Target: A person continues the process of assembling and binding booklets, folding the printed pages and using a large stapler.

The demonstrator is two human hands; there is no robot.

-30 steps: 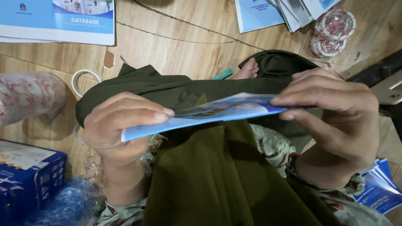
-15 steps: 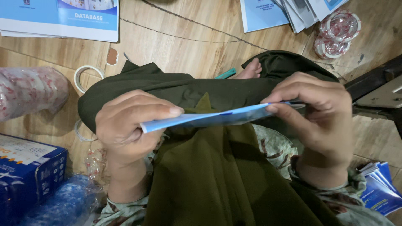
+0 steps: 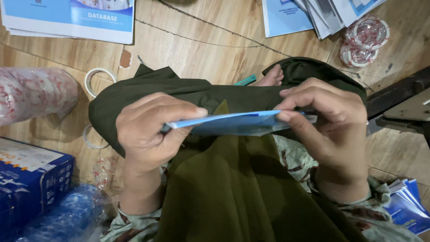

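Observation:
Both my hands hold a folded blue leaflet (image 3: 233, 123) edge-on over my lap. My left hand (image 3: 150, 130) pinches its left end between thumb and fingers. At the right end my right hand (image 3: 329, 118) presses the fold with the fingertips. Under the leaflet lies dark green cloth (image 3: 215, 188) draped over my crossed legs, and a bare foot (image 3: 271, 78) shows just beyond it on the wooden floor (image 3: 197, 45).
Stacks of blue and white leaflets lie at top left (image 3: 71, 18), top right (image 3: 313, 13) and bottom right (image 3: 407, 208). Tape rolls (image 3: 99, 80), clear wrapped rolls (image 3: 363, 40), a plastic-wrapped bundle (image 3: 31, 94), a blue box (image 3: 27, 175) and a dark bench edge (image 3: 403, 101) surround me.
The leaflet has been folded flatter and narrower. My left hand has slid inward along it, and my right fingers have closed down on the fold.

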